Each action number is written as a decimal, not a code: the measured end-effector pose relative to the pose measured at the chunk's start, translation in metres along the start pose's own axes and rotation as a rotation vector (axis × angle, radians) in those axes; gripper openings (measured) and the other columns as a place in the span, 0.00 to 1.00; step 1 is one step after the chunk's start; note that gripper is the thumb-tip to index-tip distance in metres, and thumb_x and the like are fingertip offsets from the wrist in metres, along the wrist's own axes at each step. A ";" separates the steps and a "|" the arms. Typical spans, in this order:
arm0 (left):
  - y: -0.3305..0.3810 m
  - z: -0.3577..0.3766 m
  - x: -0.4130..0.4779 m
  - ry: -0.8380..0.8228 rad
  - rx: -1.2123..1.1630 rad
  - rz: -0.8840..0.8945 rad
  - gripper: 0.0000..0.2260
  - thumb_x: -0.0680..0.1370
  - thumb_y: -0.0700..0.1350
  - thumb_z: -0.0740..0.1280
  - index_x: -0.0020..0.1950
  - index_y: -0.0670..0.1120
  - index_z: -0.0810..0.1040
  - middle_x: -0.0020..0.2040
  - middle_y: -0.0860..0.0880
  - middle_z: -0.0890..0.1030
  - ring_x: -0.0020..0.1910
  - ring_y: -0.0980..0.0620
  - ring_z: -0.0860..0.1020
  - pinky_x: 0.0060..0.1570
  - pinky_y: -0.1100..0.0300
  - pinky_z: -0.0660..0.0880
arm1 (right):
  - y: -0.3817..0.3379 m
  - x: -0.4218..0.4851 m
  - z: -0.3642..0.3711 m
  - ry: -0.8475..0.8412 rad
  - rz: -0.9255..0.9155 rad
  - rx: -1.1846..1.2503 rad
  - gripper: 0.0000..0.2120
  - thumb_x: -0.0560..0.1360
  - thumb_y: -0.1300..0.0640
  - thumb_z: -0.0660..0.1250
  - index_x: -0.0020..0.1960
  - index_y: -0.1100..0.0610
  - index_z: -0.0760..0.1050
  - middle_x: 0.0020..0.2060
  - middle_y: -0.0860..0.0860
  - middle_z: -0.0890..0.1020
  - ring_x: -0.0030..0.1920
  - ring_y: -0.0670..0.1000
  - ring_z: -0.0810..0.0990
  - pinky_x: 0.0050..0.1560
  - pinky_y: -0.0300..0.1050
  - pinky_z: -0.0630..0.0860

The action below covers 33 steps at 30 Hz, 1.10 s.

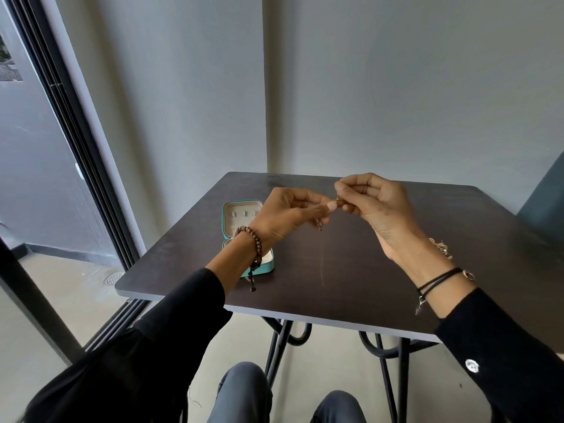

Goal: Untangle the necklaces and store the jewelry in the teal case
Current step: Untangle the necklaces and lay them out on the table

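left hand [290, 213] – right hand [370, 203] | pinch chain [337, 203], seemingly | case [242, 213] open

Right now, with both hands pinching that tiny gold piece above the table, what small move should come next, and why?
Probably ease the hands gently apart. The left hand and right hand each pinch the small gold piece between them, and a dangling bit hangs below the left fingers, so it looks not yet free. The teal case lies open, waiting.
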<state>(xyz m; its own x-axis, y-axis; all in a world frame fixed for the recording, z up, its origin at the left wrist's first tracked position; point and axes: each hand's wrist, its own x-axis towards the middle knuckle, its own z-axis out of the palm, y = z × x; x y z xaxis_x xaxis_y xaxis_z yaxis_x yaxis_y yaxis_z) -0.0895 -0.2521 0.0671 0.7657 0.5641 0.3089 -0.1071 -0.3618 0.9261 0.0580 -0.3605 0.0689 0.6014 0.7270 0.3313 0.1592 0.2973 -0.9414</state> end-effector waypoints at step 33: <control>0.002 -0.006 -0.001 0.190 -0.151 -0.077 0.08 0.80 0.44 0.68 0.52 0.41 0.83 0.37 0.48 0.81 0.34 0.52 0.77 0.39 0.64 0.76 | 0.014 -0.007 -0.011 -0.156 0.198 -0.068 0.21 0.83 0.45 0.63 0.55 0.64 0.82 0.42 0.56 0.85 0.35 0.48 0.78 0.35 0.38 0.73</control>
<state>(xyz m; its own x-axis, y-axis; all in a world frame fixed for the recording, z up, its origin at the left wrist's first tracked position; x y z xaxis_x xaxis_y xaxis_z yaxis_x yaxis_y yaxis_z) -0.0944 -0.2491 0.0702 0.6438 0.7203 0.2583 -0.1575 -0.2057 0.9659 0.0650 -0.3680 0.0524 0.4991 0.8551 0.1405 0.1053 0.1011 -0.9893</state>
